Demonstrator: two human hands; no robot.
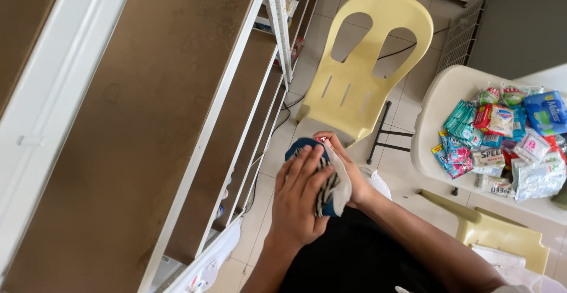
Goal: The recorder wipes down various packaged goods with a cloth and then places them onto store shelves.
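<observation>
Both hands meet in front of the person's dark-clothed lap, closest to the viewer. Left hand (pixel 302 195) lies flat on top of a bunched cloth (pixel 331 189), fingers spread across it and pressing down; its grip is splayed, not pinching. Right hand (pixel 348 172) cups the same cloth from beneath and behind, fingers curled round its far edge, so the cloth sits sandwiched between the two palms. That cloth is blue with a pale side and a patch of dark and light stripes showing between the left fingers.

Just beyond the hands stands a pale yellow plastic chair (pixel 366 62) on the tiled floor (pixel 407 104), its seat edge near the fingertips and its back with two large cut-outs. Black cable (pixel 407 48) runs across the tiles behind it.

To the left rises a white metal shelving unit (pixel 236 86) with brown boards, seen from above, its tiers stepping down toward the floor.

To the right, well apart from the hands, a white plastic desk (pixel 431 116) carries a heap of small packets and sachets (pixel 508 139) in teal, red, blue and silver. Beneath its near edge a second yellow chair (pixel 496 234) shows in part. White wire rack (pixel 460 36) leans farther back.
</observation>
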